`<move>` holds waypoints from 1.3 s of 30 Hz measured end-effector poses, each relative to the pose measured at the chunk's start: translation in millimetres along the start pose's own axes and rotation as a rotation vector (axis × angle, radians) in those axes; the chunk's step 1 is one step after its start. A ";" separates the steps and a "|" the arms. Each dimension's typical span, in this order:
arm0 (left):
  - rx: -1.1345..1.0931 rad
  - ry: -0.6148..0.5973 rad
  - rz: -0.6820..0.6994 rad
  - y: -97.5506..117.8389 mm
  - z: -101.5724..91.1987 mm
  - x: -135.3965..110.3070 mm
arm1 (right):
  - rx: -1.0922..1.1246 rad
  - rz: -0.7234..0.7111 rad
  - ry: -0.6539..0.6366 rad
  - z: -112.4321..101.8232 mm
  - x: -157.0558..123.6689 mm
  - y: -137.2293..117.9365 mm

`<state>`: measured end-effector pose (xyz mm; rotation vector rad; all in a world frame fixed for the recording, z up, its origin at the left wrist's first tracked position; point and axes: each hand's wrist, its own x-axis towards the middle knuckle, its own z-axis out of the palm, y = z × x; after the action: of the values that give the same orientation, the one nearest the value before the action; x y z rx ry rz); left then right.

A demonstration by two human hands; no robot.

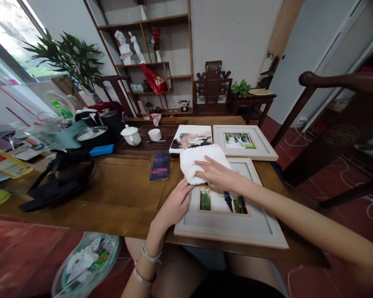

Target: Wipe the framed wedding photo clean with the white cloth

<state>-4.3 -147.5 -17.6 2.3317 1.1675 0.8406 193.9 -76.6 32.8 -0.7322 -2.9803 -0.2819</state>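
A white towel (191, 163), folded into a thick pad, lies over the upper part of a light-framed picture (270, 223) on the table in front of me. My right hand (216, 174) presses on the towel with its fingers spread and seems to grip it at a fold. Along the picture frame's left edge lies my left hand (175, 203), fingers stretched out, their tips close to the towel's lower corner. The towel and my right hand cover part of the photo (205, 198). Behind stand a second framed picture (261, 140) and a white photo panel (192, 129), both lying flat.
Left of the frames lies a dark phone-like item (159, 165). A lidded white teapot (131, 135) and a white cup (154, 134) stand on the tea tray. A black bag (60, 178) sits farther left. Below the table edge is a trash bin (87, 265).
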 end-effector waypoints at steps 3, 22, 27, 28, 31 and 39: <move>-0.006 -0.001 -0.005 -1.0 0.3 -0.5 | 0.066 0.042 -0.042 2.6 -14.5 2.7; -0.046 0.015 -0.025 -3.1 3.2 -3.3 | 0.155 0.241 -0.276 -56.8 -105.3 -96.5; -0.035 0.008 -0.016 -5.3 3.5 -3.5 | 0.153 0.372 -0.187 -45.3 -104.4 -91.5; -0.034 0.005 -0.016 -5.7 3.4 -3.6 | 0.128 0.397 -0.151 -38.2 -104.2 -77.8; -0.036 -0.003 -0.012 -6.1 2.6 -3.4 | 0.037 0.363 -0.090 -18.6 -103.7 -34.0; -0.043 0.012 0.002 -5.1 2.6 -2.6 | -0.120 0.407 -0.021 -2.9 -90.2 0.5</move>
<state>-6.7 -146.9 -23.4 2.2966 1.1403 0.8728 274.1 -117.6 26.7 -1.3316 -2.7609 -0.4280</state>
